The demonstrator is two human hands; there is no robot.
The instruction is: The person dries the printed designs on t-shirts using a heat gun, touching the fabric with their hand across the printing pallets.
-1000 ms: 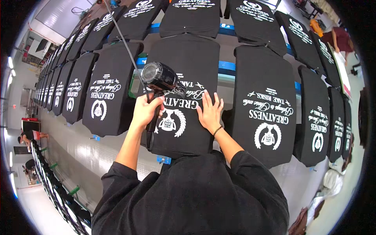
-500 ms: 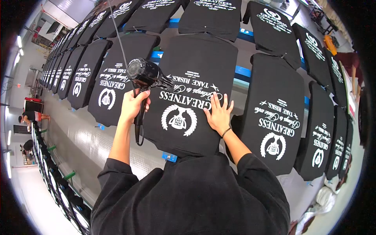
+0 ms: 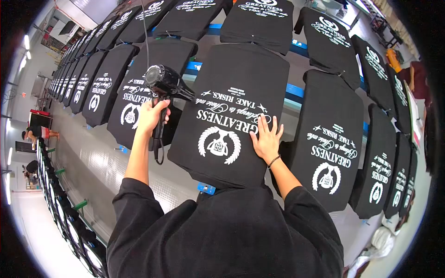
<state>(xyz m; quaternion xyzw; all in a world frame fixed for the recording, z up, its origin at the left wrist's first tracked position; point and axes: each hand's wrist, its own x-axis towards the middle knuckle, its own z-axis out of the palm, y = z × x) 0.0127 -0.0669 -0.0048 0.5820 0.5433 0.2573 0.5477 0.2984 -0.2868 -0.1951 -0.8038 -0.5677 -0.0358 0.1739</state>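
A black hair dryer is held by its handle in my left hand, its nozzle directed right over the left edge of the black shirt in front of me. That shirt lies flat on a board and bears a white print with a wreath emblem and lettering. My right hand rests with fingers spread on the shirt's right side, partly covering the lettering. The dryer's cord runs upward from near the handle, and a loop hangs below it.
Beside it lie similar printed shirts, one to the right and one to the left. Further rows stretch behind, along a blue rail. A person bends at the far left; another person's arm shows at the far right.
The view has shifted, so the shirt sits further right. My left hand and the dryer have moved left off the print, uncovering more lettering. My right hand stays on the shirt.
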